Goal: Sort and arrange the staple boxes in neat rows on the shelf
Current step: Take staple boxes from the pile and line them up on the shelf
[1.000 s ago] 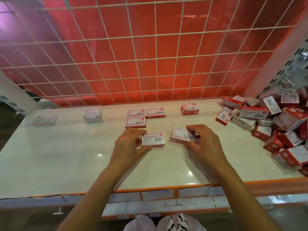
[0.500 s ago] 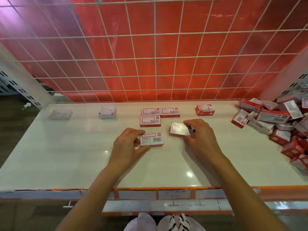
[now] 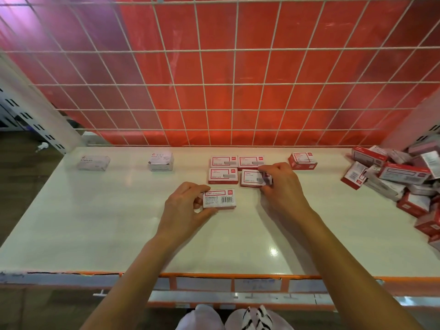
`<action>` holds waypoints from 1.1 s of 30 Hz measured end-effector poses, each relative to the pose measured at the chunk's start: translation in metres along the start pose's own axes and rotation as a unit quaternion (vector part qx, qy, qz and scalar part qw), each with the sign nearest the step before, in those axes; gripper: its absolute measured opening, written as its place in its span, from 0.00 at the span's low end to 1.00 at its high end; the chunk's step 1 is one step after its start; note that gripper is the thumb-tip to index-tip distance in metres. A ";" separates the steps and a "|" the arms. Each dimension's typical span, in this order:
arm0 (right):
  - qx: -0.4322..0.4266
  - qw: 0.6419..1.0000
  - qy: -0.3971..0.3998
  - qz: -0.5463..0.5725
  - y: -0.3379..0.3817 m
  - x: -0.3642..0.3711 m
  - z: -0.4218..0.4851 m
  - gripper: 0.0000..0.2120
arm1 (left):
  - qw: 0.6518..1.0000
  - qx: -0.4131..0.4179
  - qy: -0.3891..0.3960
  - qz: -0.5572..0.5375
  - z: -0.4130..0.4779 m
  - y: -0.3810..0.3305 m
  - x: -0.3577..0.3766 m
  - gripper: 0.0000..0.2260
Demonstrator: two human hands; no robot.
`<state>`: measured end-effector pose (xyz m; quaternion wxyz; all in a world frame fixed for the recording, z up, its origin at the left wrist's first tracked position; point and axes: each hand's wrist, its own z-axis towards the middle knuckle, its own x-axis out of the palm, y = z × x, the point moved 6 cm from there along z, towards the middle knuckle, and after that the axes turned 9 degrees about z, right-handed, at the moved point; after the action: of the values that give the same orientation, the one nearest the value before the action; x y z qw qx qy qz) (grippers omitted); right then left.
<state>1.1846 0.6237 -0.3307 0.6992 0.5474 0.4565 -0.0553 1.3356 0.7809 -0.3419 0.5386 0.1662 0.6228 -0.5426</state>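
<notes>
On the white shelf [image 3: 95, 222], three flat red-and-white staple boxes [image 3: 223, 161] lie in a tight group near the back. My right hand [image 3: 281, 186] grips a fourth box [image 3: 252, 178] by its right end, set against that group's front right corner. My left hand [image 3: 188, 206] holds a box [image 3: 219, 198] lying barcode side up, a little in front of the group. A single thicker red box [image 3: 302, 160] stands apart to the right. A loose heap of red staple boxes [image 3: 404, 177] fills the shelf's right end.
Two white boxes sit at the back left, one marked staples [image 3: 93, 162], the other [image 3: 160, 161] a small stack. A white wire grid [image 3: 214, 84] over a red panel closes the back. An orange-edged rail [image 3: 214, 275] runs along the shelf's front.
My right hand has carried its box away from me and set it beside the grouped boxes. My left hand and its barcode-up box have stayed nearly in place.
</notes>
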 end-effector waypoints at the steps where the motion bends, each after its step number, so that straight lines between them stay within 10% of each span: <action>1: 0.002 1.000 0.000 -0.001 0.000 0.001 0.000 0.22 | 1.000 0.000 -0.001 -0.001 0.000 0.000 0.000 0.23; 33: -0.005 0.999 -0.035 0.003 -0.006 0.015 0.007 0.14 | 1.000 -0.002 0.001 -0.005 0.003 0.001 0.003 0.24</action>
<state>1.1938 0.6218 -0.3455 0.7176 0.5429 0.4307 -0.0701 1.3366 0.7774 -0.3447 0.5357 0.1627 0.6253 -0.5437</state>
